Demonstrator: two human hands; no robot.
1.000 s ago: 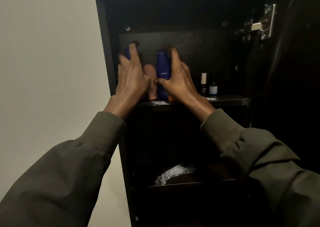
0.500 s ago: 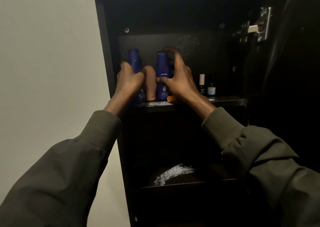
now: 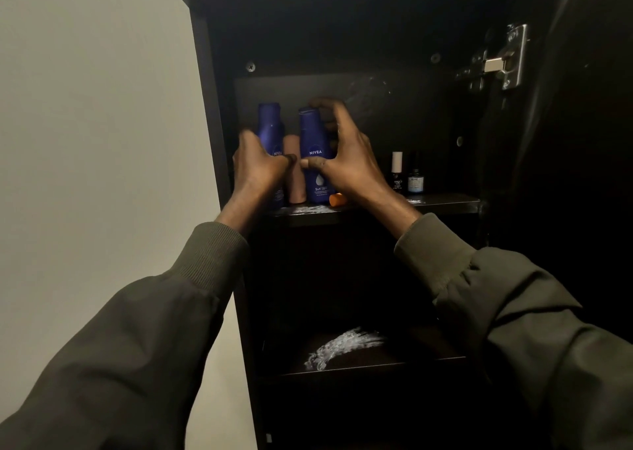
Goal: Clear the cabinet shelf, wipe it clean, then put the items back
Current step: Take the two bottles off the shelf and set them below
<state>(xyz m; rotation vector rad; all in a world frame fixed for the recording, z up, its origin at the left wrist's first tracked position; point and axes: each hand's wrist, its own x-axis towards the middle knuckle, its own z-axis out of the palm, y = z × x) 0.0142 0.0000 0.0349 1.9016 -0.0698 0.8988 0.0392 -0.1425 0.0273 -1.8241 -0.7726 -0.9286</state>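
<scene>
The left hand (image 3: 257,165) grips one smooth round blue bottle (image 3: 270,127). The right hand (image 3: 346,161) grips the other blue bottle (image 3: 312,144) beside it.

The blue bottle (image 3: 313,154) under my right hand (image 3: 346,161) reads "NIVEA" in white on a round dark badge, with "5in1" lower down beside a white drop; the finer print below that is too small for me to read. The second blue bottle (image 3: 270,130), half behind my left hand (image 3: 258,166), shows part of the same "NIVEA" badge, and the two small bottles (image 3: 407,175) to the right carry labels I cannot make out
</scene>
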